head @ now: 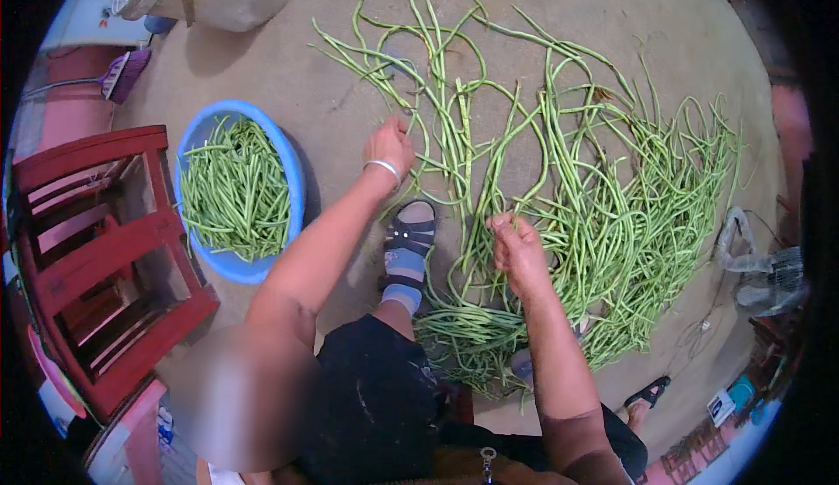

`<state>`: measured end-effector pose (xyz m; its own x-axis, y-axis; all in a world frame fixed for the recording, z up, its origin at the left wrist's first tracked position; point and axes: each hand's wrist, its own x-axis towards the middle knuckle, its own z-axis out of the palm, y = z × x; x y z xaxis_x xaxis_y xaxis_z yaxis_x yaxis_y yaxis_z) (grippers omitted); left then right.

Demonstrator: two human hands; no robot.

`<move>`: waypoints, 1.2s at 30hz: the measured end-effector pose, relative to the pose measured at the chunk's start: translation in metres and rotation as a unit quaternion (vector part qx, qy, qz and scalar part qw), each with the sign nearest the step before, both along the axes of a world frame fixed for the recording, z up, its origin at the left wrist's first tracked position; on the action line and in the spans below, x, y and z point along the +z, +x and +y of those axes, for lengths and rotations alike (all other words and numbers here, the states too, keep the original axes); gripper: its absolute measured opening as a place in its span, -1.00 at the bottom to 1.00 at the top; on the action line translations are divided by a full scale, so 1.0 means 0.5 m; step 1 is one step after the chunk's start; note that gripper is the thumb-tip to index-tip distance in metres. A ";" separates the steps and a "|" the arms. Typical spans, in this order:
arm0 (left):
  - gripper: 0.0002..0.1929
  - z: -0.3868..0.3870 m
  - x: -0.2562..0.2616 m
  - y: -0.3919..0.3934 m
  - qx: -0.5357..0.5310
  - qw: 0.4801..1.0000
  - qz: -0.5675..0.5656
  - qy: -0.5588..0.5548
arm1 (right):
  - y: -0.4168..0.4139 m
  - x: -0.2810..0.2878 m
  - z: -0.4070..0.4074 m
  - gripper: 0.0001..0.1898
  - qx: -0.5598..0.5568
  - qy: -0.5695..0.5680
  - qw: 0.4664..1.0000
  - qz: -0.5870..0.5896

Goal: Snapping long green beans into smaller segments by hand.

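Note:
Long green beans (pixel 616 236), probably yardlong beans, lie in a tangled heap on the floor, with looser strands spread towards the top. My right hand (pixel 519 252) is over the near side of the heap, thumb and fingers pinched on a bean. My left hand (pixel 390 147), with a pale bracelet at the wrist, is at the left edge of the loose strands. Its fingertips are drawn together beside a bean; whether they grip it is unclear. Left of that arm, a blue plastic basin (pixel 296 183) holds many shorter bean pieces (pixel 239 190).
A red wooden chair (pixel 108 249) stands left of the basin. Behind are a purple broom (pixel 126 77) and a large pale container (pixel 229 0). My sandalled foot (pixel 409 242) rests beside the beans. At right are a wire-caged object (pixel 777 282), a cord and another sandalled foot (pixel 649 393).

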<state>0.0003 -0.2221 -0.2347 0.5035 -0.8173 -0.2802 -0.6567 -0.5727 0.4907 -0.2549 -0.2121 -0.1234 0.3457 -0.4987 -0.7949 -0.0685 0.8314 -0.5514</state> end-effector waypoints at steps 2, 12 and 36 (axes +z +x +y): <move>-0.83 0.018 0.009 -0.013 0.001 0.990 -0.101 -0.098 | -0.006 -0.013 0.012 -0.76 -0.002 0.031 1.000 0.005; -0.70 -0.022 0.034 -0.069 -0.076 0.980 0.100 0.153 | 0.018 -0.024 0.019 -0.67 0.044 0.044 0.998 0.016; -0.78 0.065 0.097 -0.145 0.152 0.712 0.681 0.073 | 0.023 -0.116 0.031 -0.88 0.201 -0.121 0.969 0.074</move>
<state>-0.0724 -0.1898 -0.1861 -0.1692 -0.6404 -0.7492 0.5372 -0.6972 0.4746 -0.2431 -0.1965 -0.1814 0.4423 -0.5249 -0.7272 -0.4528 0.5692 -0.6863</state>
